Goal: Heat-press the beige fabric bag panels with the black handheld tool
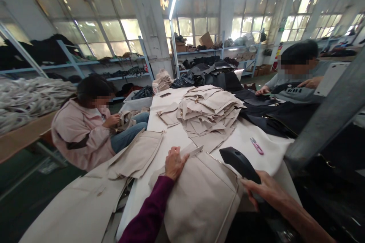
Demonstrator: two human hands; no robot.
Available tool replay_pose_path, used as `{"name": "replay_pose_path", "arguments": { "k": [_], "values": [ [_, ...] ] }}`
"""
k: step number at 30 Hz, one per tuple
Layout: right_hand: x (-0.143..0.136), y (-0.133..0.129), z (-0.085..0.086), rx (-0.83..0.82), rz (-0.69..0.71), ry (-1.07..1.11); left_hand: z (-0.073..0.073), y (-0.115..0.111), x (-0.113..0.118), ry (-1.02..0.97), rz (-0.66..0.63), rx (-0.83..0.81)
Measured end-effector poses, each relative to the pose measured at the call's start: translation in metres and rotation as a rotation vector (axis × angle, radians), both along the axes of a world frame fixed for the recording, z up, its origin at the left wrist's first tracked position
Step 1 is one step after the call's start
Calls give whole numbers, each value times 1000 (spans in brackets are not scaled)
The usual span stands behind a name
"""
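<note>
A large beige fabric piece (199, 193) with a zipper along its upper edge lies in front of me, over the near end of the white table (171, 136). At its upper left corner, my left hand (174, 163) pinches a thin pale strip (192, 151). On the right, my right hand (261, 190) is wrapped round a black handheld tool (239, 163), its wide head above the fabric's right edge. The thumb of that hand is by the zipper's right end.
A tall pile of beige pieces (211, 110) stands mid-table, with pink snips (257, 146) to its right. More beige pieces (139, 152) lie left. Seated people (85, 133) work at left and right. A metal post (327, 110) slants at right.
</note>
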State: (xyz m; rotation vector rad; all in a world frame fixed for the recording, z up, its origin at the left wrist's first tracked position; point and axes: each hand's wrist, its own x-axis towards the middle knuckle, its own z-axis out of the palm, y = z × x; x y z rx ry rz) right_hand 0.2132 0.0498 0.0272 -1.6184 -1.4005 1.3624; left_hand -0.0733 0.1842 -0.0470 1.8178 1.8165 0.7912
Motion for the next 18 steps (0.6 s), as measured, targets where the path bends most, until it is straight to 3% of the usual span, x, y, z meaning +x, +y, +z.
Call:
{"name": "replay_pose_path", "arguments": {
  "k": [5, 9, 12, 18],
  "values": [
    [0, -20, -6, 0, 62, 54, -7, 2, -3, 196, 79, -11],
    [1, -30, -9, -6, 95, 22, 5, 4, -12, 180, 10, 32],
    [4, -36, -9, 32, 125, -13, 35, 4, -17, 132, 11, 169],
    [6, -45, 0, 34, 120, -63, 129, 5, -18, -1, -34, 391]
  ]
}}
